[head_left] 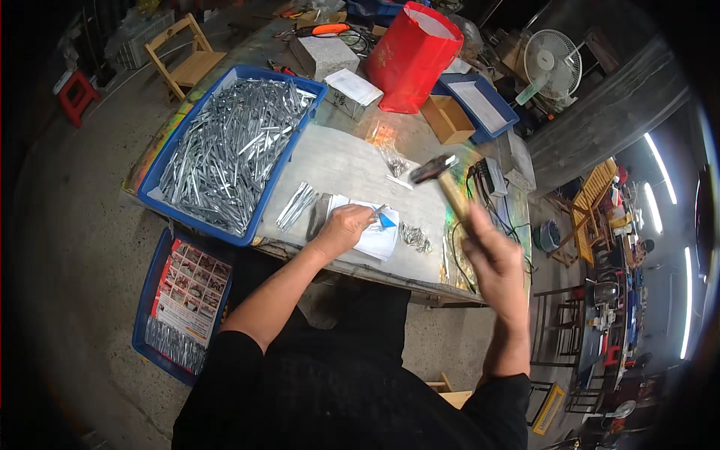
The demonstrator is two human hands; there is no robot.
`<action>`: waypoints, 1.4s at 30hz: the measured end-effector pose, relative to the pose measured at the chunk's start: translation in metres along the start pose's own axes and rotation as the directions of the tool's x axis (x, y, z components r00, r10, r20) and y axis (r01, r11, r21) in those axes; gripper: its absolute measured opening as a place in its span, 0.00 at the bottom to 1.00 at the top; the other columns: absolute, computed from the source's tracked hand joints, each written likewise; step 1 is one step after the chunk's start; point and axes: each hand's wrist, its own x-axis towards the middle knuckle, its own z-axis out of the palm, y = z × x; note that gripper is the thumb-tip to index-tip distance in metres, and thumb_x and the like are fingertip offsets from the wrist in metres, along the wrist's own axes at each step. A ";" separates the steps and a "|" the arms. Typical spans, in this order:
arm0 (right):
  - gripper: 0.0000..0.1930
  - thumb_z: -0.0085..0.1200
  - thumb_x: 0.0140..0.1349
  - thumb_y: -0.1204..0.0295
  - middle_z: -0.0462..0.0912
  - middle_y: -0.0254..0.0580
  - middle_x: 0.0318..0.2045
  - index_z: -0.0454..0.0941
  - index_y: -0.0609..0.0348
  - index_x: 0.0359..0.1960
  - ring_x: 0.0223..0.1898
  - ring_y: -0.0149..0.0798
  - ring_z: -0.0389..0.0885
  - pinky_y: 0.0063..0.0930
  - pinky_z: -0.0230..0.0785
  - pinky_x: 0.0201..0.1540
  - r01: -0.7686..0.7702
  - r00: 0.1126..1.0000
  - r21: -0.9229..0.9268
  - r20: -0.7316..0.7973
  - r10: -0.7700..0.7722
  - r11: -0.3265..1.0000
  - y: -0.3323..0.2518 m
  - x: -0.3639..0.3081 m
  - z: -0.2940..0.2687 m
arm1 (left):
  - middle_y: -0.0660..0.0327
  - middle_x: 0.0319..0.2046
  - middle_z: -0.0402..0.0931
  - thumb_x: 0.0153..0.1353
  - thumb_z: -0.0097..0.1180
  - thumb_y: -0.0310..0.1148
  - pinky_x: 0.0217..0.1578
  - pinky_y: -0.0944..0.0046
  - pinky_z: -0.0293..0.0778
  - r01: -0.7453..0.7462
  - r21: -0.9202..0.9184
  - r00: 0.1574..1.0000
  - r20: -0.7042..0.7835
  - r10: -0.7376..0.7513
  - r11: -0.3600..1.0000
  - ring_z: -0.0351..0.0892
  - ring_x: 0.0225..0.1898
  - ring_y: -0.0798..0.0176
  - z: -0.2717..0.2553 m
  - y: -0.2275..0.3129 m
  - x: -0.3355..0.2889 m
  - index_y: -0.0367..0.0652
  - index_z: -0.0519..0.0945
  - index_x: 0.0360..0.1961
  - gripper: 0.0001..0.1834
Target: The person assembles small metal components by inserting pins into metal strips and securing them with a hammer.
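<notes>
Gripping a hammer (442, 180) by its wooden handle, right hand (491, 259) wrapped fully around the lower end, head raised above the grey table (337, 161) and off to the right of the workpiece. Pinching a small metal piece (379, 212) between fingertips of the left hand (343, 227), pressed down on a white sheet (382, 238) with a blue mark, near the table's front edge. Looks like the striking step: piece steadied, hammer lifted mid-swing. Next move likely calls for a short, square blow on the piece, well clear of the holding fingertips. Hammer's long axis running from the right hand up and to the left, head pointing toward the far left; the piece too small to tell its axis. Lying just left of the holding hand, a few loose metal strips (295, 204); beyond, a blue tray (166, 161) heaped with the same; a small finished pile (415, 237) to the right; a red bag (409, 56) at the far edge.
</notes>
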 end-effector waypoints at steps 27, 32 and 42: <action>0.20 0.49 0.50 0.78 0.74 0.55 0.25 0.67 0.58 0.48 0.23 0.43 0.74 0.29 0.65 0.31 -0.099 0.983 -0.077 0.150 0.110 0.992 0.021 -0.007 0.026 | 0.53 0.18 0.69 0.46 0.50 0.23 0.23 0.59 0.65 0.007 0.015 1.000 0.008 -0.007 1.000 0.70 0.23 0.52 0.003 -0.001 -0.002 0.36 0.70 0.21 0.02; 0.21 0.50 0.51 0.78 0.76 0.49 0.35 0.65 0.62 0.49 0.27 0.32 0.74 0.21 0.65 0.35 -0.146 0.989 0.103 -0.005 0.147 0.984 0.036 -0.011 0.025 | 0.52 0.18 0.68 0.46 0.49 0.23 0.23 0.59 0.65 0.014 -0.018 1.000 -0.001 -0.014 1.000 0.69 0.22 0.51 0.001 0.002 0.001 0.36 0.68 0.19 0.04; 0.25 0.43 0.52 0.79 0.64 0.28 0.14 0.58 0.53 0.55 0.10 0.21 0.58 0.14 0.51 0.10 -0.537 0.703 0.730 0.109 0.703 0.423 0.151 -0.046 0.076 | 0.49 0.20 0.69 0.46 0.51 0.23 0.23 0.60 0.66 0.149 -0.028 0.989 0.020 -0.149 0.988 0.70 0.24 0.49 -0.005 0.013 0.007 0.35 0.70 0.22 0.03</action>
